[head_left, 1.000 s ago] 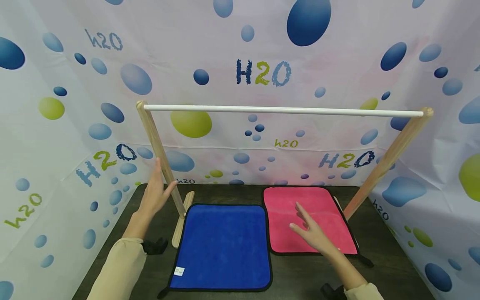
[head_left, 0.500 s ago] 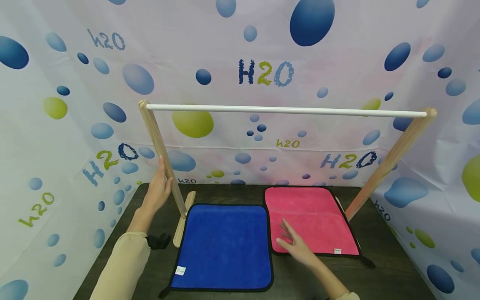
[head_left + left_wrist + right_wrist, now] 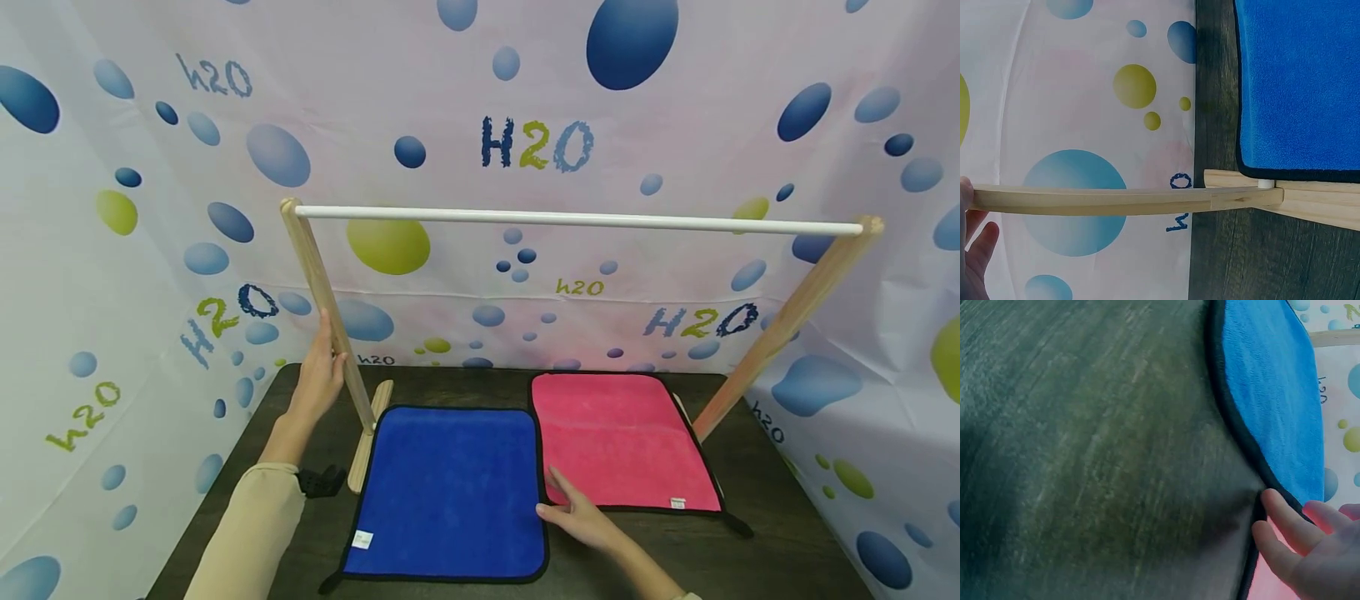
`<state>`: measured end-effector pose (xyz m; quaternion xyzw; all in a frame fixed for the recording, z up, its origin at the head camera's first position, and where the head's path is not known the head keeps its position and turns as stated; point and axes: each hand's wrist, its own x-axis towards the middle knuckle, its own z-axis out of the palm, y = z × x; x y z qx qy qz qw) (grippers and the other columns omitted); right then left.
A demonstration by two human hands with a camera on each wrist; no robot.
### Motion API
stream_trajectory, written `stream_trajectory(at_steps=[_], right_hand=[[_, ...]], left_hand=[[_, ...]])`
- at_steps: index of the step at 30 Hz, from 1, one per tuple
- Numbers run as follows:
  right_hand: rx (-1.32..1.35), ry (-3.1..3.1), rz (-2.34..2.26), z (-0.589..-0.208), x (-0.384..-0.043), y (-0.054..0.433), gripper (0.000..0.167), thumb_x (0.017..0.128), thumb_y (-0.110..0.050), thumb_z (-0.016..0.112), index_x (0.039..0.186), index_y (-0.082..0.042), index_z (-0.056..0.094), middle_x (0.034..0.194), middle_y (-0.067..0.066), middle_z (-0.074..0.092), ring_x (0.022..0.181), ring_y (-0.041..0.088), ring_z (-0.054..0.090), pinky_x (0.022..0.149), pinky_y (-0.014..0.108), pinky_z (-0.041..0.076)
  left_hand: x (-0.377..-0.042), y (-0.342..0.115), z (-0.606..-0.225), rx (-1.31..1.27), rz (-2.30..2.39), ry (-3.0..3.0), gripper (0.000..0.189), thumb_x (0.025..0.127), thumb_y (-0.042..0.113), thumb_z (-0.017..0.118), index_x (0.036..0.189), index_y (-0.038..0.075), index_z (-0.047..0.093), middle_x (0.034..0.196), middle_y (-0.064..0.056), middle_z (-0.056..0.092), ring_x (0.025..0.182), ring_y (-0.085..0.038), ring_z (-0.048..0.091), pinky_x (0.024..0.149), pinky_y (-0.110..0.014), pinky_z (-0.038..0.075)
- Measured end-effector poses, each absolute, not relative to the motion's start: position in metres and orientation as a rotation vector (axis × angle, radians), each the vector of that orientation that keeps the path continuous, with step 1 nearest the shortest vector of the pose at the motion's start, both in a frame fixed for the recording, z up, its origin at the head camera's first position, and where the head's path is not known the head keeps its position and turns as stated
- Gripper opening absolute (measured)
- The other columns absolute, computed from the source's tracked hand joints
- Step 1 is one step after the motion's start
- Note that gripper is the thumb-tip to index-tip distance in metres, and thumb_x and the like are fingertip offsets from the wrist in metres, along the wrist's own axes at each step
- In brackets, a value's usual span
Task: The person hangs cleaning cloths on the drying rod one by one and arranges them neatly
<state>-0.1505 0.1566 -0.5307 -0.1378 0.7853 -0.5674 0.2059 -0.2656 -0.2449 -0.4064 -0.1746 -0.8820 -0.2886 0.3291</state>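
Observation:
My left hand [image 3: 317, 383] holds the left wooden post [image 3: 321, 283] of a rack, fingers pointing upward along it. In the left wrist view only fingertips [image 3: 982, 247] show, at the post's left end. My right hand [image 3: 587, 523] hovers or rests by the right edge of a blue cloth [image 3: 457, 492], thumb toward its black border, fingers spread. In the right wrist view those fingers [image 3: 1288, 525] lie where the blue cloth's border meets the pink cloth; whether they press it I cannot tell. The pink cloth [image 3: 622, 433] lies flat, partly behind the hand.
A white rod [image 3: 570, 218] spans the rack top between the left post and the right post [image 3: 787, 325]. A flat wooden foot [image 3: 370, 442] stands at the left post's base. The dark table [image 3: 450, 379] meets a bubble-printed curtain [image 3: 450, 92] behind and at both sides.
My right hand has moved left and down from over the pink cloth to the blue cloth's right edge. My left hand has closed in on the post.

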Motion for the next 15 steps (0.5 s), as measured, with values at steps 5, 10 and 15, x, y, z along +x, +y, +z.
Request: stream_trajectory(at_steps=[5, 10, 15], right_hand=[[-0.342, 2.212, -1.561, -0.533, -0.15, 0.153, 0.075, 0.092, -0.022, 0.054, 0.143, 0.008, 0.007, 0.142, 0.035, 0.02, 0.124, 0.047, 0.034, 0.093, 0.049, 0.041], [-0.231, 2.206, -1.586, -0.535, -0.151, 0.146, 0.076, 0.091, -0.025, 0.056, 0.143, 0.007, 0.011, 0.141, 0.035, 0.021, 0.126, 0.05, 0.028, 0.095, 0.053, 0.038], [-0.067, 2.198, -1.628, -0.538, -0.153, 0.138, 0.076, 0.088, -0.029, 0.059, 0.142, 0.005, 0.018, 0.137, 0.034, 0.028, 0.124, 0.05, 0.032, 0.09, 0.055, 0.041]], left_hand=[[-0.266, -0.245, -0.407, -0.451, -0.772, -2.313, 0.084, 0.083, -0.017, 0.05, 0.147, 0.007, 0.001, 0.132, -0.038, 0.031, 0.111, -0.051, 0.04, 0.089, -0.059, 0.037], [-0.267, -0.245, -0.407, -0.442, -0.781, -2.324, 0.081, 0.083, -0.016, 0.05, 0.146, 0.003, 0.003, 0.134, -0.038, 0.029, 0.112, -0.051, 0.04, 0.089, -0.058, 0.037], [-0.268, -0.245, -0.406, -0.438, -0.792, -2.335, 0.079, 0.084, -0.016, 0.049, 0.146, 0.002, 0.004, 0.135, -0.037, 0.028, 0.112, -0.051, 0.041, 0.088, -0.058, 0.038]])
